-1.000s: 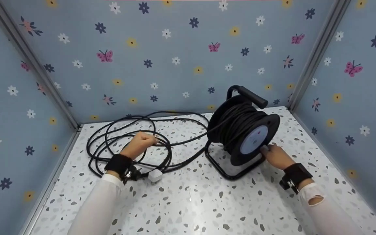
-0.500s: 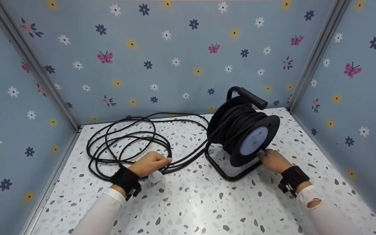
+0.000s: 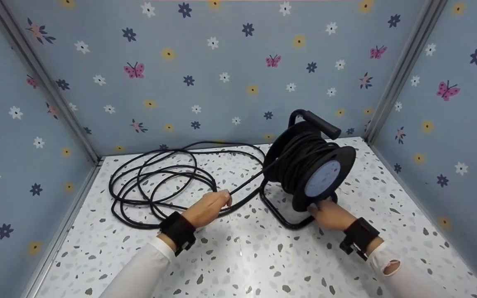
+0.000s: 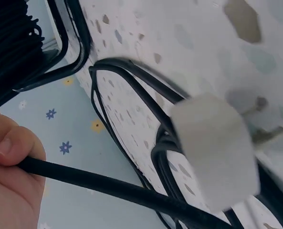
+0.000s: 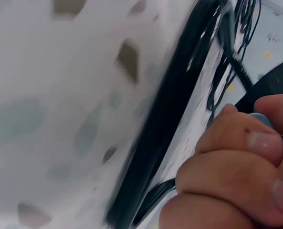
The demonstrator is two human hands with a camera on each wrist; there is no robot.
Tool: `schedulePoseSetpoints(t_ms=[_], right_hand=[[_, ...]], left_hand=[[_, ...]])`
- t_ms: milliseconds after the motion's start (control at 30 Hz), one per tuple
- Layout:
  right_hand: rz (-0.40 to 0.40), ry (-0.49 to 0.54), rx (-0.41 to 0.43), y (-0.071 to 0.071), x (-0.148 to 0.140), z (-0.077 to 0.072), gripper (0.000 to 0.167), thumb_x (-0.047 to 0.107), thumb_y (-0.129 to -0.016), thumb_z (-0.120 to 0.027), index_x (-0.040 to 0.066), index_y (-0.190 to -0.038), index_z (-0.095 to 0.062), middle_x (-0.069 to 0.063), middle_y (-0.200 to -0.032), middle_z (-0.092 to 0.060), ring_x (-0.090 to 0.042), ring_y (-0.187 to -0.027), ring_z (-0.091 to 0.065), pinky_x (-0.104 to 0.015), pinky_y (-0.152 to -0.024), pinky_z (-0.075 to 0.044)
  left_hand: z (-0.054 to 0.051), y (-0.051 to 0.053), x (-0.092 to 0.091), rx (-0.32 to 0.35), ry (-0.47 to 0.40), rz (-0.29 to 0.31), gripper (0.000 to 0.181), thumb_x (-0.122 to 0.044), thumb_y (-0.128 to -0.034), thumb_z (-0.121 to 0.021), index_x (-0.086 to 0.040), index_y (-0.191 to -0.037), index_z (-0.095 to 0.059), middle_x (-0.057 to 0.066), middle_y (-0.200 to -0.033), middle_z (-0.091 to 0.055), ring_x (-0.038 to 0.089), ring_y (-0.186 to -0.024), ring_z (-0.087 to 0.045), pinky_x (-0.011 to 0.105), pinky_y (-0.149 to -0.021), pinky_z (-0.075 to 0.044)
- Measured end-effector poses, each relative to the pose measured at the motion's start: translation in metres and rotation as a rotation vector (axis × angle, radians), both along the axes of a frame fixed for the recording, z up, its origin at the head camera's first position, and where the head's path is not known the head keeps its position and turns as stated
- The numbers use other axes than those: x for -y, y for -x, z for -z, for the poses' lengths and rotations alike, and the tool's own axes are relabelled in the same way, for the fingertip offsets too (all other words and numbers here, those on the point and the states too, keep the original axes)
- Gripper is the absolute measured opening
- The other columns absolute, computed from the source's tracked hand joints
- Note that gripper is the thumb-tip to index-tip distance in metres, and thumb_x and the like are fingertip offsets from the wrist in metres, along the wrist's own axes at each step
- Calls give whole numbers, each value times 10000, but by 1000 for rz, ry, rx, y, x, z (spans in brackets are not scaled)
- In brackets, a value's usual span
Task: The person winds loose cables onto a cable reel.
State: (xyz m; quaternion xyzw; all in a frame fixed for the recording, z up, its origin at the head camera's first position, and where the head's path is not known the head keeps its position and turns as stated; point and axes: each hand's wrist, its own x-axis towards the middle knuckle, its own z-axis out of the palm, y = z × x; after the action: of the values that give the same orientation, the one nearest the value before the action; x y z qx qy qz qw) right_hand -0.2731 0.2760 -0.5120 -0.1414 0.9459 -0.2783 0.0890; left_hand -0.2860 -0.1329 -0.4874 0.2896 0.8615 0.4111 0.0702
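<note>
A black cable reel [image 3: 321,178] with a pale round face stands tilted on its tubular frame at right. My right hand [image 3: 330,214] grips it at the lower rim of the near flange. In the right wrist view, the curled fingers [image 5: 227,167] and thumb hide most of what they hold. My left hand [image 3: 208,208] pinches the black cable [image 4: 108,186], which runs from the fingers up to the wound drum. A white plug [image 4: 215,150] with metal pins lies by the cable in the left wrist view; the left hand hides it from the head view.
Loose cable loops [image 3: 155,190] lie on the speckled white floor [image 3: 242,265] at left. Flowered blue panels [image 3: 238,62] enclose the back and both sides. The reel's tubular base [image 3: 282,218] reaches toward the front, below the flange.
My left hand has moved right and toward the reel along the cable. My right hand has swung left and down round the flange's lower edge, and the reel's face has turned.
</note>
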Motion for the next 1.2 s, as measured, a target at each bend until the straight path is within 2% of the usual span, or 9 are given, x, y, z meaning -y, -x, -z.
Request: schedulePoseSetpoints(t_ms=[33,167,267,400,500,733,900,1033,1200], right_hand=[[2,2,5,-1,3,-1,385,245,-1138,-493,-70,-1259,-677,-213,-1054,-720,-301,-930,-684,-534,-927,-556],[15,21,38,-5,12,-4,354,299,-1126,-517,4,-1144,-713,-117,-889,-680,-207,-800,-635,-457,-811,-543],[-5,48,11,-8,16,-7,356,306,-1117,-541,6,-1194,-717,-51,-918,-678,-179,-843,-627,-453,-848,-549],[-53,95,-34,-12,21,-10,299,288,-1122,-537,87,-951,-678,40,-801,-562,-140,-746,-557,-382,-751,-505],[-75,137,-65,-14,26,-12,348,273,-1127,-523,175,-794,-545,78,-711,-461,-100,-642,-467,-309,-659,-429],[-99,256,-141,-18,36,-25,434,238,-1134,-534,184,-710,-466,105,-654,-394,-50,-579,-383,-262,-606,-358],[-112,311,-186,-20,39,-39,514,231,-1143,-523,167,-640,-442,131,-590,-345,-8,-519,-311,-225,-557,-294],[-99,355,-206,-19,40,-51,513,219,-1139,-524,143,-637,-449,130,-590,-349,1,-520,-307,-216,-552,-279],[-20,437,-153,-19,40,-66,453,220,-1134,-527,38,-718,-539,89,-579,-426,-26,-506,-378,-216,-521,-301]], left_hand=[[-1,0,-3,-1,-6,-5,387,-198,-1166,-308,-80,-1027,-649,34,-932,-634,171,-874,-566,404,-879,-503],[-1,3,-20,-46,-11,-29,314,-179,-1176,-365,-36,-1149,-643,143,-1081,-714,238,-963,-641,502,-955,-555],[1,6,-35,-85,1,-27,268,-167,-1183,-367,-21,-1152,-589,96,-933,-644,223,-851,-602,483,-872,-557],[3,10,-55,-107,5,-21,254,-177,-1189,-363,-27,-1091,-542,-8,-796,-444,177,-738,-480,403,-767,-487],[2,13,-68,-112,-10,-32,270,-176,-1190,-367,-36,-1033,-536,-30,-791,-412,159,-721,-445,358,-748,-440],[-10,19,-98,-94,-35,-60,281,-170,-1184,-372,-31,-1054,-579,-16,-792,-473,154,-704,-470,347,-720,-447],[-23,22,-116,-85,-60,-53,307,-185,-1183,-354,-24,-1122,-608,30,-877,-557,193,-812,-548,412,-842,-519],[-27,21,-113,-32,-77,-66,389,-264,-1196,-322,-37,-1227,-636,107,-950,-649,242,-887,-624,419,-892,-528],[-20,17,-82,179,-57,-123,603,-463,-1197,-207,-68,-1385,-622,135,-925,-739,225,-702,-681,350,-751,-553]])
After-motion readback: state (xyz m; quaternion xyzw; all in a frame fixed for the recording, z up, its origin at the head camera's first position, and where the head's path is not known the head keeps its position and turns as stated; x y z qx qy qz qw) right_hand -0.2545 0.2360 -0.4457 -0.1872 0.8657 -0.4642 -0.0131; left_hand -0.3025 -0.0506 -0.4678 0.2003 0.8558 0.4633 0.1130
